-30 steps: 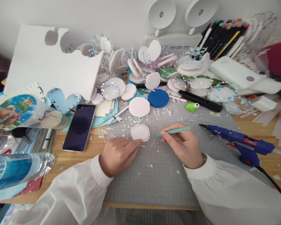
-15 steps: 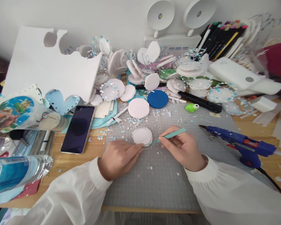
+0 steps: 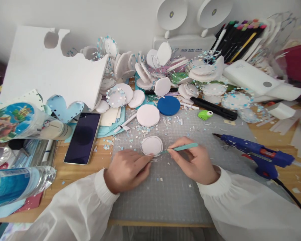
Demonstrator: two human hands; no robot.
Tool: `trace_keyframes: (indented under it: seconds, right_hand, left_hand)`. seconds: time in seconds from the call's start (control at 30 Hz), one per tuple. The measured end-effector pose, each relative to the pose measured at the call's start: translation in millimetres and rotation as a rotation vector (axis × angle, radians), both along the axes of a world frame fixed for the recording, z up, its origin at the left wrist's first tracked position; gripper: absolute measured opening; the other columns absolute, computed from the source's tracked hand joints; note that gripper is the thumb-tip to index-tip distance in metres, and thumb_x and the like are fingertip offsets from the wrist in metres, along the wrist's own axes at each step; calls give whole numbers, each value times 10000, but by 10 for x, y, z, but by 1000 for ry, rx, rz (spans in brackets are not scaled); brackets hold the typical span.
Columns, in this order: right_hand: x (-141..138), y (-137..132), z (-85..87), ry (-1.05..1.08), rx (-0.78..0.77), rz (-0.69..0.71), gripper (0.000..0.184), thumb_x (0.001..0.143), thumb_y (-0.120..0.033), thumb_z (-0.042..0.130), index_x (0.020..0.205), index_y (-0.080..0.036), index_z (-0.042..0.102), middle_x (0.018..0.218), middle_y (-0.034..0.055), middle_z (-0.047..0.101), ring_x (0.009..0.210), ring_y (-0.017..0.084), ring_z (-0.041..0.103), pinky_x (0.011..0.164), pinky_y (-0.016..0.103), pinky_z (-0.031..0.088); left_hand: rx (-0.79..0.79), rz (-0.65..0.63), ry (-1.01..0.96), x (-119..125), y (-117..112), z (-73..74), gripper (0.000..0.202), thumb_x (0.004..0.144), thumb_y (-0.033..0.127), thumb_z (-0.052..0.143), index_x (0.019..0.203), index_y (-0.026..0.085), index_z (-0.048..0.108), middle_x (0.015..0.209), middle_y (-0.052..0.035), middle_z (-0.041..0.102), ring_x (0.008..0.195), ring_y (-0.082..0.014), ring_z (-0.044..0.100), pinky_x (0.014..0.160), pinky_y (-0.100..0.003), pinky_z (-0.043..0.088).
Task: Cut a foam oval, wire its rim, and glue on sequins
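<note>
A small white foam disc [image 3: 152, 146] with a raised oval layer lies on the grey cutting mat [image 3: 160, 204]. My left hand [image 3: 130, 170] is closed at the disc's near edge, its thumb and forefinger tips pinching there. Between the thumb and fingers of my right hand [image 3: 193, 159] is a pair of teal tweezers [image 3: 184, 146]. The tweezers' thin tips point left to the disc's right lower edge. A thin, pale wire-like line curves around the near side of the disc, hard to make out.
Behind the disc lie a larger white disc [image 3: 147, 115] and a blue round lid [image 3: 169, 105]. A blue glue gun [image 3: 256, 150] rests at the right, with a green punch [image 3: 205, 114] farther back. At the left are a phone [image 3: 82, 138] and a water bottle [image 3: 20, 184].
My right hand and the tweezers have shifted slightly left, and the tweezers lie a little flatter. The left hand stays at the disc's edge. The whole view has drifted slightly.
</note>
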State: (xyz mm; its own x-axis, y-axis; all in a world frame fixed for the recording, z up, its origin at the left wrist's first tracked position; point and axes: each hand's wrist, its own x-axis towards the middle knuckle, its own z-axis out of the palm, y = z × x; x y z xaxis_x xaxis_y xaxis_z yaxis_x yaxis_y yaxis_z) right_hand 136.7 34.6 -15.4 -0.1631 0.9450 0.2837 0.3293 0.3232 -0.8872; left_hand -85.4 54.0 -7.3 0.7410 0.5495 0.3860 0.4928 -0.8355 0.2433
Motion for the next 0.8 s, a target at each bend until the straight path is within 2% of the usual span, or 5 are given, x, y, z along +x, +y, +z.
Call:
trace_keyframes:
  seconds: [0.23,0.47,0.57,0.67,0.8]
  right_hand:
    - [-10,3,6,-44,146,83,163,822,-61,572,894,-205,598,728,11,618,645,125,572,618,280,466]
    - [7,-1,-38,28,31,-9,88,842,-137,586,893,-207,599,786,33,625,721,155,616,613,274,482]
    - [5,7,-52,59,-7,-51,58,842,-162,597,878,-208,595,760,18,601,682,143,603,588,260,481]
    - [1,15,-51,104,-27,-84,50,846,-169,599,876,-209,594,758,4,581,648,124,591,575,248,484]
    - [14,36,-55,120,-2,-115,76,842,-153,605,888,-213,600,803,8,591,710,132,613,625,256,506]
  left_hand:
    - [15,5,-15,-8,-6,-29,196,856,148,512,999,135,646,619,3,675,483,-155,594,460,-287,383]
    - [12,4,1,-13,10,-36,214,871,152,508,1041,127,636,641,-5,683,503,-163,608,470,-288,398]
    - [0,-5,17,-22,6,-47,231,890,153,479,1068,128,624,641,-5,679,502,-166,607,470,-288,400]
    - [7,-8,32,-40,-5,-64,246,895,147,452,1078,127,615,635,-5,672,501,-169,604,467,-286,395]
    - [28,-11,64,-56,1,-71,279,880,124,421,1088,134,607,661,-10,683,526,-172,614,487,-284,405]
